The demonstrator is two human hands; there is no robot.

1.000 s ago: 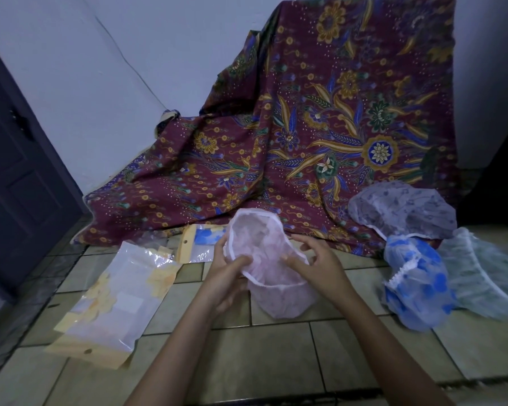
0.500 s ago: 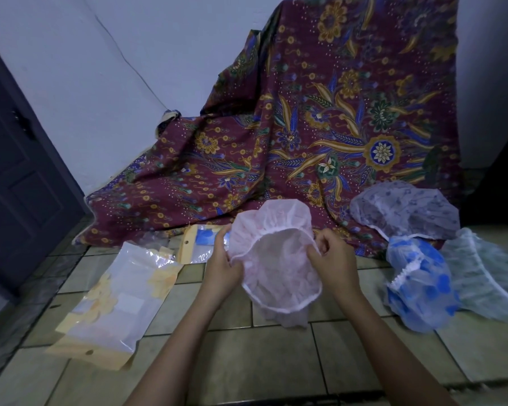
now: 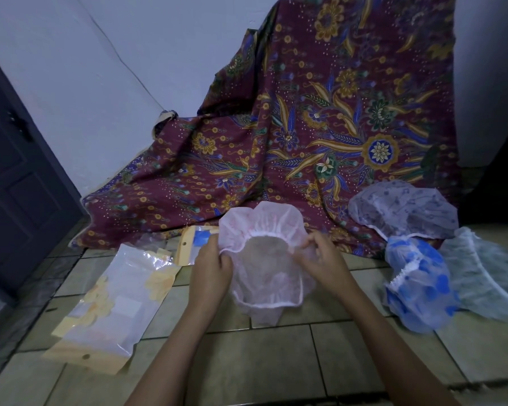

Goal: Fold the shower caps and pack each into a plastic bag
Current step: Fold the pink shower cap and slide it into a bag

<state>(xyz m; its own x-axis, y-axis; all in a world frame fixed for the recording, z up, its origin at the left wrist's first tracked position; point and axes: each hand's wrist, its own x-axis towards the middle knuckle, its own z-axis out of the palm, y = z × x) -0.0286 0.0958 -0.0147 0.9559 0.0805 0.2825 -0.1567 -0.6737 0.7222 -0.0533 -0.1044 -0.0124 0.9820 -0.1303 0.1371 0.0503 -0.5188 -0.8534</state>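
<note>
Both hands grip one pink shower cap (image 3: 263,227) at the centre of the frame. The left hand (image 3: 210,269) has its fingers curled and its thumb pinching the elastic edge on the cap's left side. The right hand (image 3: 324,259) pinches the same edge on the right side, its fingertips bunched around the gathered frill. The cap hangs stretched between the two hands with its opening turned toward the camera. The frilled edge stands up above the knuckles and the thin crown sags below them toward the tiled floor (image 3: 276,361). Whether the crown touches the tiles cannot be told.

In the lower left of the frame a plastic bag (image 3: 112,300) with yellow card edges lies flat on the tiles, well apart from the left hand. A second bag (image 3: 188,244) with a blue patch lies just behind that hand.

At the right of the frame three more caps rest together: a lilac cap (image 3: 402,212) on the hem of the patterned cloth (image 3: 305,127), a blue cap (image 3: 420,282) in front of it, and a pale green cap (image 3: 487,273) beside that.
</note>
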